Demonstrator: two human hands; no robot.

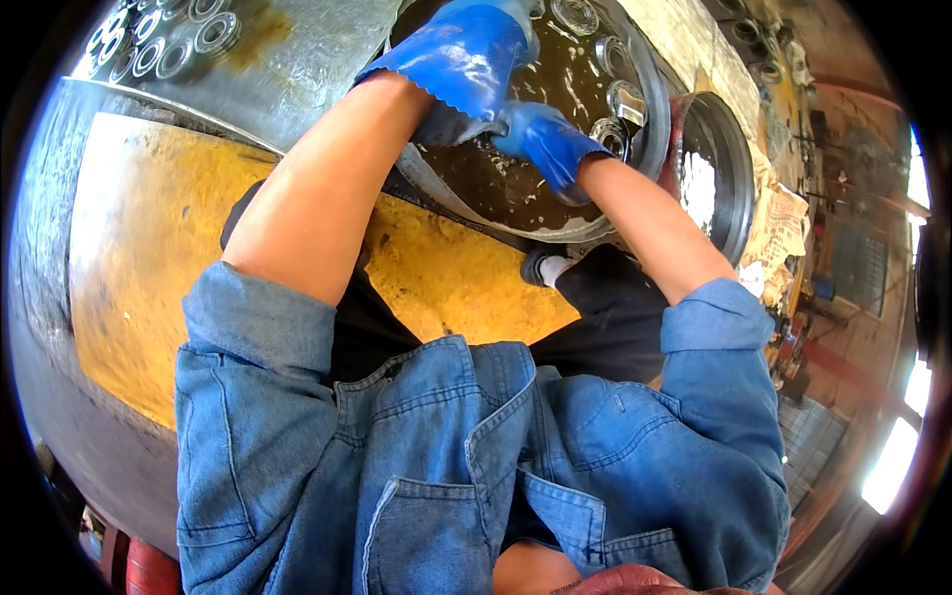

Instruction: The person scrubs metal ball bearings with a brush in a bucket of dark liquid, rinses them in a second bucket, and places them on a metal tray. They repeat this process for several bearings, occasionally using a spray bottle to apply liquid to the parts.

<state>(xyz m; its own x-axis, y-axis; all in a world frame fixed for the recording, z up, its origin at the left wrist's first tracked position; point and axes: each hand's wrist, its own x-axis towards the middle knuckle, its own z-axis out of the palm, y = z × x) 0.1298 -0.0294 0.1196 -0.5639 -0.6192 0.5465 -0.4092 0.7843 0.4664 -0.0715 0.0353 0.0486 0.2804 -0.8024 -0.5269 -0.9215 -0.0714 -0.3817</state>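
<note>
Workshop clutter curves around the right rim of the view, rust-red floor and bright daylight patches down there, and dead centre at the top sits a round metal basin (635, 213) full of dark, soapy liquid. Both hands are in it! Left hand (466, 55), in a blue rubber glove, is bent over the near-left part of the basin, fingers curled down onto something grey and flat just beneath it (cloth or metal part, I cannot tell which), and how tightly it grips is hidden by the glove's cuff. Right hand (545, 139), gloved in the same blue, presses in just beside the left, fingers pointing toward it and closed narrow around that same grey piece (451, 127). Inside the basin, along its far-right wall, several shiny steel bearing rings (627, 99) lie in the liquid. Just right of the basin stands a second round dark pan (729, 178), tilted on edge, with crumpled rags (778, 223) beyond it. Left of the basin, a grey metal sheet (297, 59) carries more rings (159, 45) in rows. Below the basin spreads a yellow-painted surface (139, 258), and rolled denim sleeves (258, 317) frame the bare forearms.
</note>
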